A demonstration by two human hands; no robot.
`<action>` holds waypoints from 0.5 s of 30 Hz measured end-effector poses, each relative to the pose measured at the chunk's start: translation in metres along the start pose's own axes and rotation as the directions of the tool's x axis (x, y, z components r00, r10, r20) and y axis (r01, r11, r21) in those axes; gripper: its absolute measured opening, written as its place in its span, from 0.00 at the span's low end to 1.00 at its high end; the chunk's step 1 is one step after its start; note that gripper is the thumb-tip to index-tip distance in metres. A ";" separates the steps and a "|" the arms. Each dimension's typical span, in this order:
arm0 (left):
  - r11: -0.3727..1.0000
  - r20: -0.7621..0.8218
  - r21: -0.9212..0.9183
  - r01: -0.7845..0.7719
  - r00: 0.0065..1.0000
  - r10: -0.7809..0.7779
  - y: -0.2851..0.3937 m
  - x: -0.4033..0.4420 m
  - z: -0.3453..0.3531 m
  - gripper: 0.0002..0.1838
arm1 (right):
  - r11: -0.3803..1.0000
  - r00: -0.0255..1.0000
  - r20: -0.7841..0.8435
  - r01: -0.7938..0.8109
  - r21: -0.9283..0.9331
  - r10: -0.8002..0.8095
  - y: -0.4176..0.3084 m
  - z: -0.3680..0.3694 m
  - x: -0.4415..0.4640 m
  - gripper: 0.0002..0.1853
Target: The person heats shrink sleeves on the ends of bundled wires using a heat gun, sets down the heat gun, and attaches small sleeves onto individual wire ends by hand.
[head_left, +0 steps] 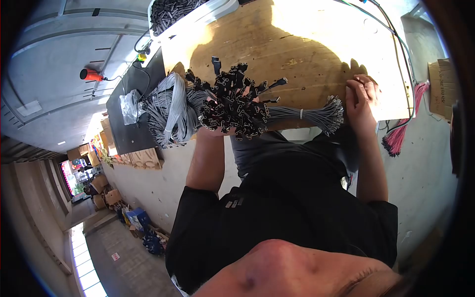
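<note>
My left hand (pixel 215 131) is closed around a thick bundle of grey cables with black connectors (pixel 232 101), whose ends fan out toward me and hide most of the fingers. Grey cable (pixel 284 113) runs to the right from under the connectors, tied with a light band, its tips splayed near my right hand. My right hand (pixel 363 99) rests at the table's near right side, fingers loosely bent and slightly apart, with nothing visible in them. Coiled grey cables (pixel 173 111) lie left of my left hand.
The wooden table (pixel 297 44) carries a white bin (pixel 198 19) of small dark parts at the back left. A clear plastic bag (pixel 131 106) lies on the dark surface at left. Pink cables (pixel 396 138) hang off the right edge near a cardboard box (pixel 442 86).
</note>
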State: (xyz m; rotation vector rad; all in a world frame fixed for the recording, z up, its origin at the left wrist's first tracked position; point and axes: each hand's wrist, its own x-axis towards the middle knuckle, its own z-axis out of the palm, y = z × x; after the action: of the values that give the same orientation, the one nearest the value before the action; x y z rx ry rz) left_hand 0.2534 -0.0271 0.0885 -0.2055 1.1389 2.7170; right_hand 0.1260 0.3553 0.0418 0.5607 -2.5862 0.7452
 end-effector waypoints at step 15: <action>0.990 0.183 -0.104 0.098 0.980 -0.078 0.021 0.018 0.014 0.33 | 1.000 1.000 0.005 0.004 0.010 -0.004 -0.001 -0.002 0.001 0.08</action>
State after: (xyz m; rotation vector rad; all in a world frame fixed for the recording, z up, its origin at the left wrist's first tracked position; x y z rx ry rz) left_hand 0.2303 -0.0294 0.1090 -0.0261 0.9077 2.6603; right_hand 0.1258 0.3554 0.0438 0.5717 -2.5860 0.7573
